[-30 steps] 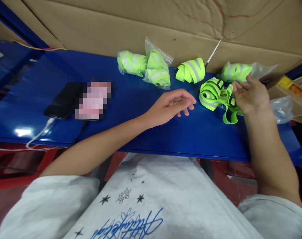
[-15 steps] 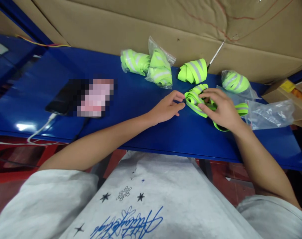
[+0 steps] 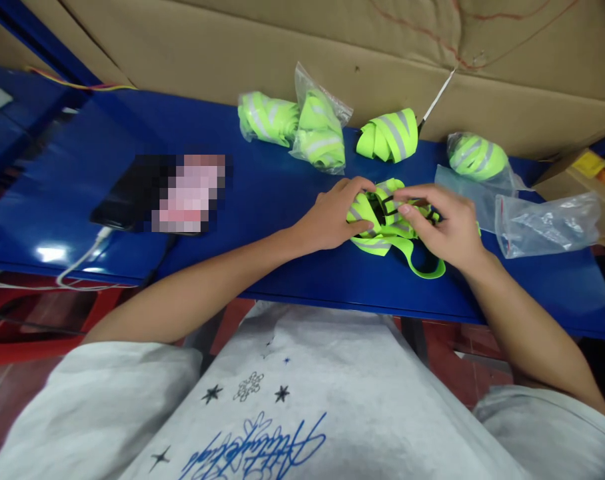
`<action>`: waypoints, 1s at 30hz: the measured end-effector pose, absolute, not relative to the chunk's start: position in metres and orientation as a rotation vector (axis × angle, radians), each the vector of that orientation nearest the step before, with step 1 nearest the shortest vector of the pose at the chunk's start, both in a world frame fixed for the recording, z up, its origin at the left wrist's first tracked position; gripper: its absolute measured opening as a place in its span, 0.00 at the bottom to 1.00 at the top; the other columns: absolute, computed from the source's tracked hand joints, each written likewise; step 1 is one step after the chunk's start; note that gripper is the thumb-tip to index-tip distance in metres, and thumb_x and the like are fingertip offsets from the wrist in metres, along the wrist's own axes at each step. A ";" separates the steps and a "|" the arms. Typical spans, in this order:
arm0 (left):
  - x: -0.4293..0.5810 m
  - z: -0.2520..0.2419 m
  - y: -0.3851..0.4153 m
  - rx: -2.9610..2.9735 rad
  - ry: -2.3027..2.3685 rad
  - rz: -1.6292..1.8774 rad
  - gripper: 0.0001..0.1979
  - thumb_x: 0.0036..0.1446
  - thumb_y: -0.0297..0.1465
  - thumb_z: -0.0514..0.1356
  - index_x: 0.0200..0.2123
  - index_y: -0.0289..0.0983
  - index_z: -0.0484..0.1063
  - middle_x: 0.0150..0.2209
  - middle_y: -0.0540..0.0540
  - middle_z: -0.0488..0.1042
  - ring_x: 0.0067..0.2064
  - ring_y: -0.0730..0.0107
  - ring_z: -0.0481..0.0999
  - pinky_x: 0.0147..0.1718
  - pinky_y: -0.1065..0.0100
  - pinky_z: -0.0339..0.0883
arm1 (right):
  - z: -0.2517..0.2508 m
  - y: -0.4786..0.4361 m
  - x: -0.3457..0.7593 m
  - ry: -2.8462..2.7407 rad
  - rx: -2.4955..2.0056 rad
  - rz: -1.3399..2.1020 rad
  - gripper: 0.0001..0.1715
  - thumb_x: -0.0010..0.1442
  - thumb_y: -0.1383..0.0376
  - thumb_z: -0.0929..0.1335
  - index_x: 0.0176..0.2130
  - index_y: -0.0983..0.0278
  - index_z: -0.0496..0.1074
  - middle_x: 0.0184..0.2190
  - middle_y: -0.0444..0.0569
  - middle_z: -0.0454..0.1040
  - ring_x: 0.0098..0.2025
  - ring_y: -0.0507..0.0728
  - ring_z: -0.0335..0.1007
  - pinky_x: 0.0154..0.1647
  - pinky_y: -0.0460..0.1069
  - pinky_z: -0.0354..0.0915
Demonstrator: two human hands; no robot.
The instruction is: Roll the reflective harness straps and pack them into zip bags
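Note:
A loosely bundled neon yellow-green reflective strap (image 3: 377,245) with silver stripes lies on the blue table in front of me. My left hand (image 3: 336,215) grips the left side of the bundle between thumb and fingers. From the right, my right hand (image 3: 445,223) pinches a black buckle (image 3: 390,205) on the strap between thumb and forefinger. One loop of the strap hangs toward the table's front edge. Part of the bundle is hidden beneath my right hand.
Behind stand a rolled strap (image 3: 390,135), bagged straps (image 3: 320,133) and another bagged strap (image 3: 480,157). Clear plastic bags (image 3: 547,223) lie to the right, by a cardboard box (image 3: 572,173). A phone with a white cable (image 3: 90,250) is at left. A thin pointed tool (image 3: 436,100) leans at the back.
My left hand has moved right and closed on the strap bundle. The bundle has shifted slightly left, and a black buckle now shows at my right fingertips.

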State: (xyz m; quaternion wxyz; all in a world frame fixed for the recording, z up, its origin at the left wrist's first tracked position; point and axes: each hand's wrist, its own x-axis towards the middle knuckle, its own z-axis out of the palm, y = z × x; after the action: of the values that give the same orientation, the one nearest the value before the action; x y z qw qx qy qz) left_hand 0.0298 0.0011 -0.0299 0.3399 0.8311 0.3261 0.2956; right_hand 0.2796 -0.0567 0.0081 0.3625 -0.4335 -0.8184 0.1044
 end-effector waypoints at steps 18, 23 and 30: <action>0.026 -0.013 -0.003 2.486 0.713 0.869 0.18 0.58 0.19 0.64 0.50 0.40 0.72 0.57 0.39 0.70 0.60 0.55 0.74 0.63 0.53 0.70 | 0.005 -0.053 0.276 -2.053 -1.469 -0.018 0.23 0.55 0.64 0.73 0.51 0.56 0.68 0.50 0.55 0.77 0.52 0.67 0.76 0.54 0.64 0.74; 0.022 -0.011 0.000 2.502 0.885 0.800 0.12 0.58 0.21 0.62 0.45 0.38 0.74 0.53 0.40 0.72 0.56 0.57 0.77 0.60 0.55 0.71 | 0.004 -0.050 0.279 -1.997 -1.491 -0.067 0.22 0.55 0.62 0.73 0.50 0.58 0.69 0.49 0.53 0.78 0.51 0.66 0.77 0.53 0.63 0.74; 0.033 -0.011 -0.019 2.773 1.004 1.001 0.08 0.64 0.36 0.65 0.44 0.41 0.74 0.60 0.39 0.73 0.62 0.45 0.73 0.62 0.44 0.65 | 0.005 -0.056 0.272 -2.007 -1.372 -0.079 0.22 0.61 0.61 0.74 0.54 0.55 0.71 0.52 0.53 0.79 0.56 0.68 0.77 0.59 0.66 0.73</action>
State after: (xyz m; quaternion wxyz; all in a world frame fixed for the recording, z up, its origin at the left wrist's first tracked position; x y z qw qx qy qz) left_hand 0.0330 -0.0189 -0.0105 0.0138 0.8903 0.3224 0.3214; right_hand 0.2725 -0.0559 0.0050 0.3473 -0.5290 -0.7737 -0.0306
